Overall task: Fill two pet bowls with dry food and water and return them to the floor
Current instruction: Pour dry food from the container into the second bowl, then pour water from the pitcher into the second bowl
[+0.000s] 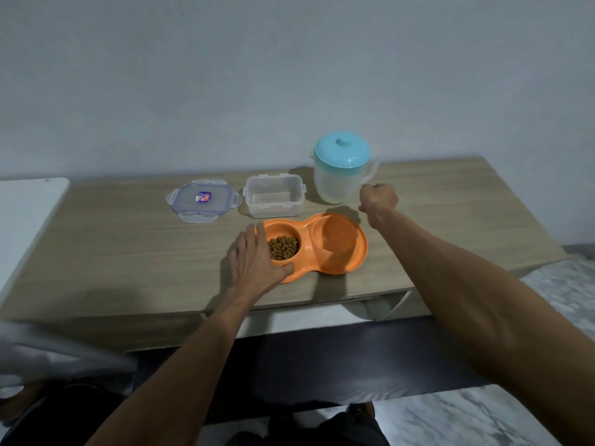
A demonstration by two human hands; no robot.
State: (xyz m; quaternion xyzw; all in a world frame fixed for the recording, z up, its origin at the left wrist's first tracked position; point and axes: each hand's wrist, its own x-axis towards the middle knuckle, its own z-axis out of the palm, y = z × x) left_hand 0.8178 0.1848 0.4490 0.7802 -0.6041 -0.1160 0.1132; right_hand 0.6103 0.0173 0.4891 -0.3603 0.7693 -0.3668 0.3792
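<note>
1. Forearms reach in from the near edge. The left hand (254, 262) lies spread over the left end of the orange double bowl (338, 265), with the fingers across the rim and the thumb against its near edge.
2. The right hand (380, 196) is curled into a loose fist just beside the handle of the jug (335, 185). I cannot tell whether it already has hold of the handle.
3. The double bowl sits on the counter (128, 252) near the front edge, not yet on the floor. Its left well holds dry food (283, 247), and the right well (339, 236) looks dry.
4. The jug is translucent with a turquoise lid (342, 152) and stands upright behind the bowl's right end. Its water level cannot be read, so it may be heavier than it looks. It is best taken by the handle, watching the lid while tipping.
5. The bowl looks like stiff, light, smooth plastic that could slide on the counter, so a steadying palm makes sense. Once water is in, carry it level with both hands, one under each end, or it will slop.
6. An empty clear container (273, 201) and its clip lid (203, 199) lie behind, to the left.
</note>
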